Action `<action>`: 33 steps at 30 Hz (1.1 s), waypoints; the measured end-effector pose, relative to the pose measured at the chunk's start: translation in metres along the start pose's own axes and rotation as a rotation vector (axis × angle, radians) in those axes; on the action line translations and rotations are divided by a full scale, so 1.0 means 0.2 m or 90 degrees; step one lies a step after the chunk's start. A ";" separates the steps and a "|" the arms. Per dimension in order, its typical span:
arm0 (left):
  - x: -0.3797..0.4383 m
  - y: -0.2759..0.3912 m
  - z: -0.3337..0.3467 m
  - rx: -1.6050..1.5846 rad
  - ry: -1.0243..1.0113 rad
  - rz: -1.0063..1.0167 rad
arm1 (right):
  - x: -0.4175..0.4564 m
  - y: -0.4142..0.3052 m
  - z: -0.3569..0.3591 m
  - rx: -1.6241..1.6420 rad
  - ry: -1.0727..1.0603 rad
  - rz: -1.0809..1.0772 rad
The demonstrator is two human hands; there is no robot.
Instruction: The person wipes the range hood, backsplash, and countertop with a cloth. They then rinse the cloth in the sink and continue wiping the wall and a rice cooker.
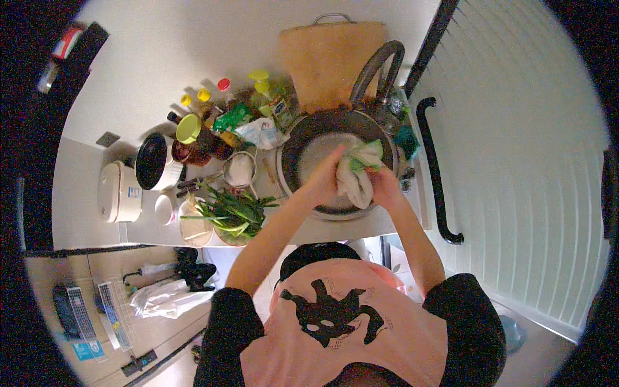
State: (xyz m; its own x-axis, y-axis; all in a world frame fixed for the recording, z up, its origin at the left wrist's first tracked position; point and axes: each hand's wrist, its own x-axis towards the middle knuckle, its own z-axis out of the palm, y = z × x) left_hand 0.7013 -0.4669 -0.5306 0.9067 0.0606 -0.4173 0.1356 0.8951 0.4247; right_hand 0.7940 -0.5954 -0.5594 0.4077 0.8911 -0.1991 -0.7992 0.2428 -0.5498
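Observation:
Both of my hands grip a white and green cloth above a large round basin (309, 145) with dark walls and a pale bottom. My left hand (326, 184) holds the left side of the bunched cloth (355, 181). The right side is held by my right hand (386, 187), whose fingers are partly hidden by the folds. Behind the basin rises a dark curved faucet (372, 65), its spout over the far rim. Whether water is running cannot be told.
A wooden cutting board (333, 63) leans on the wall. Left of the basin are leafy greens (237, 210), a strainer (239, 169), a white bowl (196, 232), a pot (157, 162), a lidded container (121, 193) and several bottles (225, 92). A glass panel with a black handle (435, 169) borders the right.

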 end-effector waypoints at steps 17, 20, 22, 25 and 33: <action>0.03 -0.26 -0.55 -0.107 0.140 0.233 | 0.96 -0.34 -0.40 -0.255 0.322 0.194; -0.01 -0.30 -0.56 -0.022 0.193 0.350 | 0.99 -0.26 -0.42 -0.085 0.257 0.061; -0.02 -0.31 -0.52 0.073 0.200 0.424 | 1.00 -0.35 -0.56 -0.089 0.191 0.157; -0.01 -0.33 -0.55 0.105 0.241 0.502 | 0.97 -0.31 -0.34 -0.025 0.322 0.168; 0.10 -0.35 -0.76 0.079 0.332 0.371 | 1.04 -0.33 -0.46 0.015 0.291 0.126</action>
State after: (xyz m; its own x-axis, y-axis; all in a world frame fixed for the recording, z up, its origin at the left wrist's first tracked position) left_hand 0.6499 -0.4609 -0.6909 0.5456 0.7308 -0.4102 -0.2319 0.6020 0.7641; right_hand 0.9724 -0.4614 -0.6399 0.3951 0.6634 -0.6354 -0.8882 0.0992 -0.4487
